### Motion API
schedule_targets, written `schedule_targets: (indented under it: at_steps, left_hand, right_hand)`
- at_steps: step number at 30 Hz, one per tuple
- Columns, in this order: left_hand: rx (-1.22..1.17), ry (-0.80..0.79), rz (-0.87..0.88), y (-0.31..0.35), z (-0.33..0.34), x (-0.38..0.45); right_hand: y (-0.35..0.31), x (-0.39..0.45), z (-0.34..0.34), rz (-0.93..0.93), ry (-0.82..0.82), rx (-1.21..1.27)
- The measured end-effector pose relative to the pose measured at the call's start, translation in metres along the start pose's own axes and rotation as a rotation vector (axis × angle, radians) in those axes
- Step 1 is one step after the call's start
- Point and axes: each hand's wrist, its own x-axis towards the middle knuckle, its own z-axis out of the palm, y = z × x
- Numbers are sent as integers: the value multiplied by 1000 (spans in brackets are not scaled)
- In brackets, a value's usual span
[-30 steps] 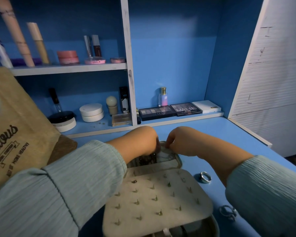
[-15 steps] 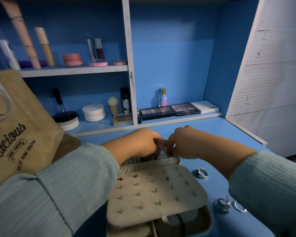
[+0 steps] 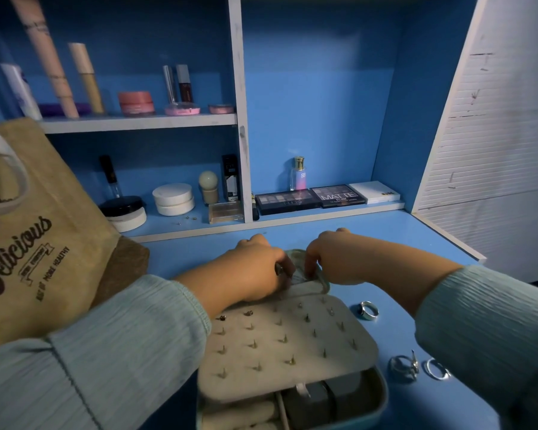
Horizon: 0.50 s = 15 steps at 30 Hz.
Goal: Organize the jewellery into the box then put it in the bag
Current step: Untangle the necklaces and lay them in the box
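Dim bluish light, soft blur, curved edges

Blue desk (image 3: 370,240), beige stud panel (image 3: 292,346), tan bag (image 3: 44,243)

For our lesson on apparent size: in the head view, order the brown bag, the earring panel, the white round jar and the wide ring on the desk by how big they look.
1. Brown bag
2. Earring panel
3. White round jar
4. Wide ring

The bag and panel sit nearer the camera, which adds to their apparent size.

Shiny metal ring (image 3: 366,310); seemingly velvety panel (image 3: 288,342).
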Motion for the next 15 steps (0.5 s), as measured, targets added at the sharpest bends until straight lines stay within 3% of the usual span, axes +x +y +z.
schedule_targets:
  at_steps: [3,9,15]
  left_hand:
    - [45,24,-43,1,0,0]
    - [79,7,-71,2,0,0]
    - [54,-20,-47,4,-1,-2]
  right_hand:
    - [2,-4,-4,-10,6,122]
    - [-3,-1,-2,25,-6,26]
    - [-2,-8,-4,-35,-22,217]
